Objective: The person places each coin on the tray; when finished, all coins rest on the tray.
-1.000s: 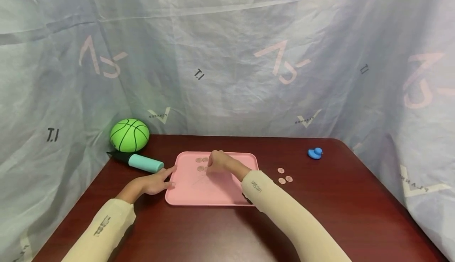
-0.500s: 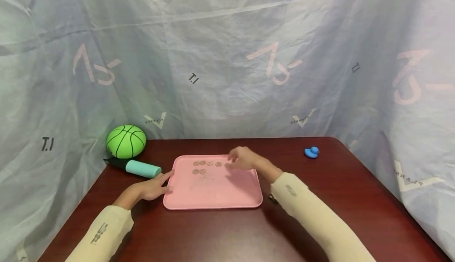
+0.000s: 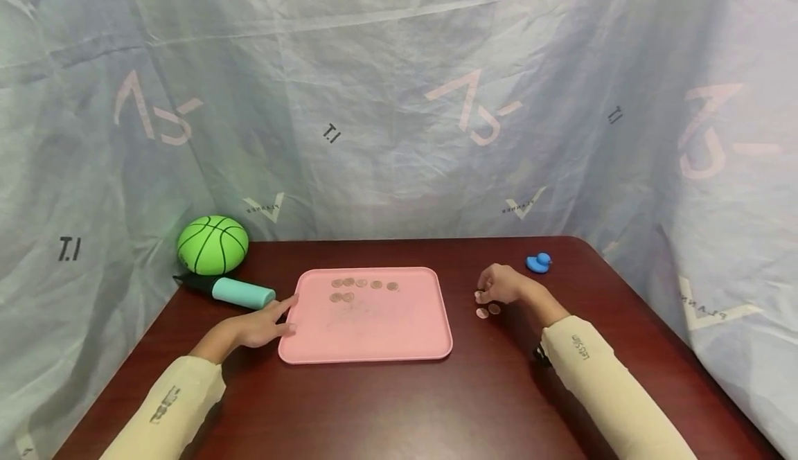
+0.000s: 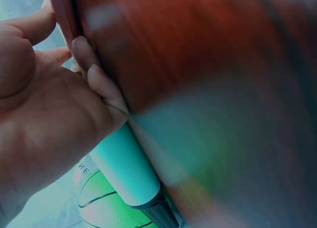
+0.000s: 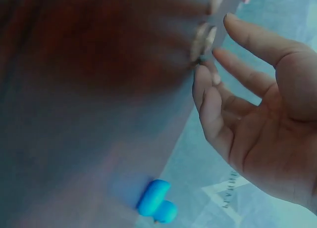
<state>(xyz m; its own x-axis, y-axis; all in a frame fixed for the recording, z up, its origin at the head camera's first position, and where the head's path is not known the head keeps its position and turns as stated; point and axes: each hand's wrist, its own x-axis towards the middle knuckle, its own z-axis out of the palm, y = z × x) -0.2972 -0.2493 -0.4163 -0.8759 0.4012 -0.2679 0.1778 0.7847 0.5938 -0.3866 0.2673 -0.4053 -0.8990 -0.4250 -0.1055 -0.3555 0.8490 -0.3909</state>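
Note:
On the dark red table lies a pink tray (image 3: 386,330) with several coins (image 3: 377,285) in its upper left part. My left hand (image 3: 254,328) touches the tray's left rim with spread fingers and holds nothing. To the right of the tray, my right hand (image 3: 506,285) is over a few loose coins (image 3: 494,309) on the table. Its fingertips reach down to the one farthest back, which is partly covered. In the right wrist view the thumb and forefinger stand apart beside coins (image 5: 200,42), with no coin plainly between them.
A turquoise cylinder with a black end (image 3: 243,293) lies left of the tray, in front of a green ball (image 3: 213,245) with black lines. At the back right sits a blue toy duck (image 3: 539,262). A grey printed cloth (image 3: 374,169) hangs around the table (image 3: 374,411).
My right hand has moved from over the tray to the loose coins on the right. The coins it covered in the tray now show. My left hand stays at the rim.

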